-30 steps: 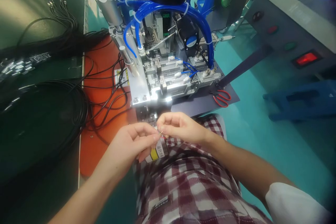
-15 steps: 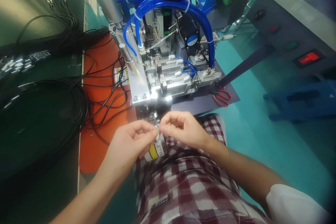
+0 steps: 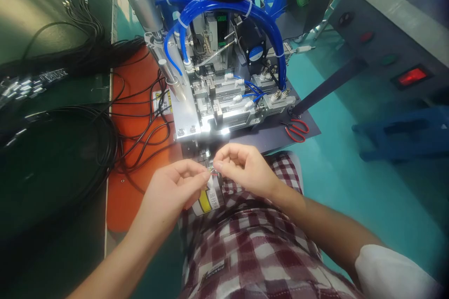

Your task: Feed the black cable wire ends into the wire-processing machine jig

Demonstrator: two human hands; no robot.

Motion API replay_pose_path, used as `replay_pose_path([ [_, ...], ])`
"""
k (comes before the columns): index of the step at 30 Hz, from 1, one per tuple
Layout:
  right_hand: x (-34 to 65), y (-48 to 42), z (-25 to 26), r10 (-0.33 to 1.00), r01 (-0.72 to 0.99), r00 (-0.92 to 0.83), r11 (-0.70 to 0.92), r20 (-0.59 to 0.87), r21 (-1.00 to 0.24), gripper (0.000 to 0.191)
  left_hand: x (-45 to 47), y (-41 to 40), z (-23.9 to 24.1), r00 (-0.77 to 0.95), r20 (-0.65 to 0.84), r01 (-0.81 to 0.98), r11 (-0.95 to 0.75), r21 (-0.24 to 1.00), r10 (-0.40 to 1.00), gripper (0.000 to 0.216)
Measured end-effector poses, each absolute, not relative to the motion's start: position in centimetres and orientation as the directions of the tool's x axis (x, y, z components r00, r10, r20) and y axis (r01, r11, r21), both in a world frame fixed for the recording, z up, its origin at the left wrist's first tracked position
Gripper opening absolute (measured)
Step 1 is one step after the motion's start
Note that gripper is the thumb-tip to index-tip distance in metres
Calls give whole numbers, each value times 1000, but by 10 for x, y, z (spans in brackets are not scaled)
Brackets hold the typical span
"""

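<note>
Several thin coloured wires, one of them red, show in the small gap between my hands. My left hand pinches them between thumb and forefinger. Opposite it, my right hand is closed in a pinch at the wires' other side; its fingertips hide how many strands they grip. Both hands are in front of a metal machine with cylinders and blue air tubes. Just below the fingers is a yellow and white label on a machine part.
Black cables lie over the orange board and the dark green table at left. Red-handled cutters rest on the machine's grey base. A control box with a lit red switch and a blue stool are at right.
My right hand has shifted slightly up, and its fingertips have parted a little from the left ones. More of the coloured wires shows between them. My left hand is nearly still.
</note>
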State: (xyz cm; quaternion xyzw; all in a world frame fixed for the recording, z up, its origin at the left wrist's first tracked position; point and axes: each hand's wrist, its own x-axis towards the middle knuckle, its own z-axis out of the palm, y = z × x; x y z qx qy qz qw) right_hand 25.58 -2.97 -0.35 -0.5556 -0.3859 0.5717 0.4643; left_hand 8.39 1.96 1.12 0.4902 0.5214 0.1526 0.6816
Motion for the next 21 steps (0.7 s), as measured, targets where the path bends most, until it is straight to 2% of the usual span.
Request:
replay_pose_path([
  [4, 254, -32, -4, 978, 25, 92, -191, -188, -981, 10, 82, 19, 9, 410, -561, 307, 470, 828, 720, 29],
  [8, 254, -36, -3, 996, 271, 86, -3, 21, -963, 7, 81, 19, 8, 422, -556, 304, 466, 831, 716, 27],
  [10, 256, -37, -4, 976, 482, 39, 167, 212, -860, 10, 81, 19, 7, 428, -553, 301, 464, 833, 715, 26],
  [13, 261, -36, -7, 874, 725, -116, 399, 472, -562, 17, 81, 19, 6, 431, -549, 301, 459, 836, 717, 26],
  [15, 264, -35, -10, 816, 775, -210, 475, 539, -417, 21, 81, 20, 6, 433, -544, 298, 456, 839, 719, 26],
  [16, 265, -35, -12, 803, 781, -240, 494, 546, -383, 23, 81, 20, 6, 434, -544, 296, 456, 839, 718, 26],
  [18, 266, -35, -14, 808, 762, -257, 507, 530, -404, 24, 81, 20, 6, 436, -542, 291, 457, 840, 718, 26],
  [19, 265, -36, -15, 830, 736, -236, 492, 506, -464, 23, 81, 20, 6, 439, -543, 289, 460, 840, 716, 26],
  [21, 261, -37, -15, 906, 622, -117, 386, 407, -681, 17, 80, 21, 7, 444, -544, 287, 463, 839, 712, 27],
])
